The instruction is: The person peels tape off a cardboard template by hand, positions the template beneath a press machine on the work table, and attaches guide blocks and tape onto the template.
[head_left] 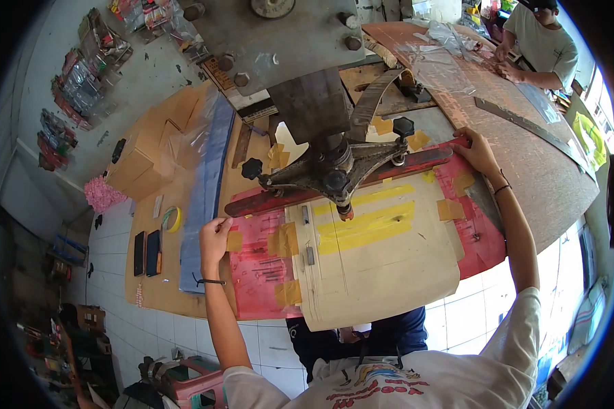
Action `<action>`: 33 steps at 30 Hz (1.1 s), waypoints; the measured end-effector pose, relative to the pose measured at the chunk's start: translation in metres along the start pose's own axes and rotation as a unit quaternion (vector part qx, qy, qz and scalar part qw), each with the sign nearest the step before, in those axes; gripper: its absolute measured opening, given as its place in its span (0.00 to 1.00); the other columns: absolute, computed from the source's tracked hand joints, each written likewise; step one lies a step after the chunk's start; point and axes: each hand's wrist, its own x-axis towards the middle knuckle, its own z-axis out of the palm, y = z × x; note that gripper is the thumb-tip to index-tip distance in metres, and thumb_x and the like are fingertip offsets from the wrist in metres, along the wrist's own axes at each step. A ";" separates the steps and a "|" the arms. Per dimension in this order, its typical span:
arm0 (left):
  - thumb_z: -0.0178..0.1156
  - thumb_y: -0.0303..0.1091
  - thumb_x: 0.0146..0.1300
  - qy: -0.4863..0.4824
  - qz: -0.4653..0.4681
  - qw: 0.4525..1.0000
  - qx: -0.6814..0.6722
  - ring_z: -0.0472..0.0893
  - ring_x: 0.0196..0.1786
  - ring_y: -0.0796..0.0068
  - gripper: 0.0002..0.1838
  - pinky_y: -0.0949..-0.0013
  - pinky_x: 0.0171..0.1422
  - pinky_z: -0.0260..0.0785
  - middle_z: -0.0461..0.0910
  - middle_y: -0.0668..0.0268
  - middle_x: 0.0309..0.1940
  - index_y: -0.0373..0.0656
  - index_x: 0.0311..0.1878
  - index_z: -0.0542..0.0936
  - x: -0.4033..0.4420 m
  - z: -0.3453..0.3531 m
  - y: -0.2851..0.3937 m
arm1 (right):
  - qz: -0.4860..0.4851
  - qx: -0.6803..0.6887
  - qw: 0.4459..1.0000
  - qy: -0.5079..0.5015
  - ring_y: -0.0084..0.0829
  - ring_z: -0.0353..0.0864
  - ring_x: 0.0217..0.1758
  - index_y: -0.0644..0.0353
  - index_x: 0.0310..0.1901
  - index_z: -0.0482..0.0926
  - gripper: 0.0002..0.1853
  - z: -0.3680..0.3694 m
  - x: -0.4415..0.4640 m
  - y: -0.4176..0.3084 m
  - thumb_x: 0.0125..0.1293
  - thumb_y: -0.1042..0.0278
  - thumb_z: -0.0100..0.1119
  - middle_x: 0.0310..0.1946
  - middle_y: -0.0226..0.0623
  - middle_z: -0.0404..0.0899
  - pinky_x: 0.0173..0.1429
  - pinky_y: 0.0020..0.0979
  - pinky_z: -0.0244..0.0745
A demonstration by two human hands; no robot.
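Note:
A red sheet (259, 269) lies under the press, with a tan paper sheet (389, 279) taped over its middle. Yellow tape strips (368, 225) and brown tape patches mark both. My left hand (215, 238) is closed at the red sheet's upper left edge, just below the end of a long dark red bar (273, 199). At the upper right, my right hand (477, 153) grips the sheet's corner by the bar's other end; its fingertips are partly hidden. Above the bar stands a three-armed metal press head (334, 170) with black knobs.
A co-worker (542, 44) handles clear plastic at the brown board (532, 191) on the right, where a metal strip (529, 133) lies. At left are a blue folded sheet (208, 198), a cardboard box (143, 160), a tape roll (177, 219) and two dark phone-like objects (153, 252).

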 end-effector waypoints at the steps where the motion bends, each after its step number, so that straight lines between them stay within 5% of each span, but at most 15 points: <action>1: 0.66 0.38 0.67 -0.003 -0.008 1.000 0.014 0.71 0.25 0.82 0.16 0.70 0.31 0.65 0.78 0.64 0.21 0.30 0.39 0.84 -0.001 -0.001 0.000 | 0.001 -0.001 1.000 0.000 0.33 0.82 0.38 0.59 0.48 0.82 0.21 0.001 0.001 0.001 0.58 0.55 0.74 0.34 0.41 0.85 0.46 0.36 0.76; 33: 0.65 0.38 0.68 -0.027 -0.033 0.999 0.001 0.76 0.29 0.84 0.16 0.73 0.34 0.69 0.83 0.64 0.26 0.29 0.41 0.84 -0.003 -0.004 0.003 | 0.007 -0.010 1.000 0.017 0.37 0.84 0.41 0.57 0.49 0.82 0.22 0.008 0.008 0.010 0.56 0.55 0.75 0.35 0.42 0.85 0.47 0.38 0.77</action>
